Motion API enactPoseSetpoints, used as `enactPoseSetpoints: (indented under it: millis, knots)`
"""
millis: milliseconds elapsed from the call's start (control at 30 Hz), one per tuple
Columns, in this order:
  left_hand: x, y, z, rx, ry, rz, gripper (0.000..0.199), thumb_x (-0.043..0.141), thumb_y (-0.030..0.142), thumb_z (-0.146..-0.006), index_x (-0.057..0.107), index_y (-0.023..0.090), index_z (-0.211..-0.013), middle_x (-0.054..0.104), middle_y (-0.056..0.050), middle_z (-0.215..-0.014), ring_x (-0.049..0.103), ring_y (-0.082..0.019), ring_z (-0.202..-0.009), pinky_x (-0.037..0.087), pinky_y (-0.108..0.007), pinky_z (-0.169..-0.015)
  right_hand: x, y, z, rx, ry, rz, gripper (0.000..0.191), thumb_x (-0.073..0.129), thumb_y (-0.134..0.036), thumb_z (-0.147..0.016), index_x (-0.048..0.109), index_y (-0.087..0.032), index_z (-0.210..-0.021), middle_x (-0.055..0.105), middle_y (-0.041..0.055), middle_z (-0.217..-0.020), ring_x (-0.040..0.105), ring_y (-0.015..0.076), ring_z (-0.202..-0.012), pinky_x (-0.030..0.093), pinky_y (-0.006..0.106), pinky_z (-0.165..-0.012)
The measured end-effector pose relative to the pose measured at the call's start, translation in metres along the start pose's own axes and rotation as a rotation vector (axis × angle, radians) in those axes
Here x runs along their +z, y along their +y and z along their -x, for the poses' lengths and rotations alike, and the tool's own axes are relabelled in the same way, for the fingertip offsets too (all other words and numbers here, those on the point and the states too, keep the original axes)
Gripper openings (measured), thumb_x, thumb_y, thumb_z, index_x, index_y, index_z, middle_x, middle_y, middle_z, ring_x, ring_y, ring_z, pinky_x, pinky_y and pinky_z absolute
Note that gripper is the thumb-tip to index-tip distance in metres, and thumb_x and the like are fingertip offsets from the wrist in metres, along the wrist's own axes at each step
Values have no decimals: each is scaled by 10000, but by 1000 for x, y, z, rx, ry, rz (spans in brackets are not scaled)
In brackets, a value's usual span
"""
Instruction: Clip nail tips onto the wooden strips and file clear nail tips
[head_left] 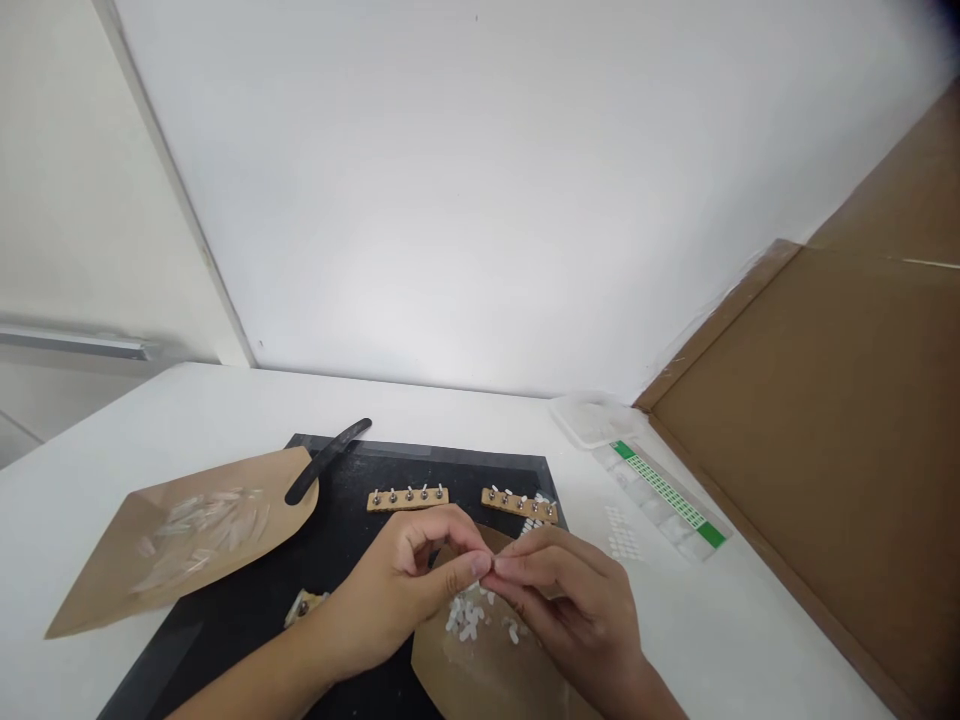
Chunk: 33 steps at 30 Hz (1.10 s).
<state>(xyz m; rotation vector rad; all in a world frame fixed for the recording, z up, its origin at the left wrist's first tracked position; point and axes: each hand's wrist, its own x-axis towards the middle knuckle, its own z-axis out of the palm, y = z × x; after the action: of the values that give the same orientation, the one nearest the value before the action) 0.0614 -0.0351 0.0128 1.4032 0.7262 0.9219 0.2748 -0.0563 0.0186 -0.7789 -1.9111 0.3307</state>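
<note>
My left hand (pixel 420 565) and my right hand (pixel 574 590) meet fingertip to fingertip, each in a pinch. Whatever lies between the fingertips is hidden or too small to name. Below them, small white nail tips (pixel 466 618) lie scattered on a brown paper sheet (pixel 480 680), which my right hand partly covers. Just beyond my left hand is a cardboard strip (pixel 407 499) with a row of small metal pegs, white pieces standing on them. A second such strip (pixel 519 504) sits beyond my right hand, with white nail tips on and around it.
Everything rests on a black mat (pixel 337 520) on a white table (pixel 750 620). A brown paper sheet (pixel 97 590) with clear nail tips (pixel 210 525) and a black nail file (pixel 327 462) are on the left. Right are a plastic case (pixel 664 500) and a cardboard panel (pixel 825 450).
</note>
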Motion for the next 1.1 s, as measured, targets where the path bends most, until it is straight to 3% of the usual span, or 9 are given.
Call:
enactPoseSetpoints:
  millis: [100,233,400,533,667,867,967,1033,1100]
  knots:
    - [1,-1,2,-142,-78,110,339,710,495,-1001,652,164,-950,566,42,-802,393,-26,-490,323,-149,-431,0,-1,-1,-27,-23,27,173,850,-172,-910,737,-267,-1001,790,6,-859,763,166,-712,624,264,-625]
    - [3,4,3,-192,-115,107,381,669,542,-1011,613,168,-965,600,43,-798,360,8,-382,301,-118,-340,1,-4,-2,65,-10,79,160,854,-364,-921,726,-283,-973,751,-37,-730,720,152,-614,579,260,-584]
    - [2,3,2,-202,-121,64,378,647,541,-1022,656,164,-1006,705,8,-704,425,-22,-345,334,-107,-311,3,-8,-3,136,-7,168,225,839,-465,-918,732,-280,-989,675,-48,-667,649,143,-574,531,254,-565]
    - [-1,-3,3,-241,-107,-11,416,681,574,-986,666,159,-1000,568,72,-466,395,-46,-308,290,-112,-305,4,-13,-4,70,-39,172,151,816,-382,-952,753,-249,-986,669,-10,-728,633,150,-617,508,263,-562]
    - [-4,-6,2,-240,-74,-74,471,657,639,-965,647,169,-983,465,111,-428,354,-57,-313,285,-133,-312,5,-22,-8,173,-51,158,191,815,-442,-943,763,-258,-956,670,-2,-755,630,153,-626,499,266,-555]
    - [-26,20,0,-178,-152,-241,421,615,561,-1021,705,161,-926,589,43,-577,513,-90,-461,387,-184,-455,15,-32,-3,267,-53,290,393,775,-588,-931,680,-233,-791,641,-11,-722,594,143,-597,408,263,-515]
    - [-47,42,7,-9,-151,-647,232,641,423,-1025,746,217,-1029,696,-4,-887,616,-133,-696,438,-231,-589,24,-41,5,220,-43,341,446,734,-671,-923,695,-236,-835,651,-25,-706,592,138,-577,393,272,-534]
    - [-59,53,14,33,-260,-813,121,642,295,-1006,743,241,-1045,707,-4,-929,642,-162,-782,476,-259,-655,32,-48,8,160,-48,396,501,721,-719,-903,674,-237,-773,637,-34,-654,584,142,-560,365,288,-537]
    - [-68,56,23,102,-367,-897,140,686,192,-940,739,244,-1059,720,-18,-1010,674,-205,-959,524,-314,-845,40,-55,8,126,-60,438,560,672,-775,-898,660,-238,-736,637,-36,-627,572,141,-533,336,302,-525]
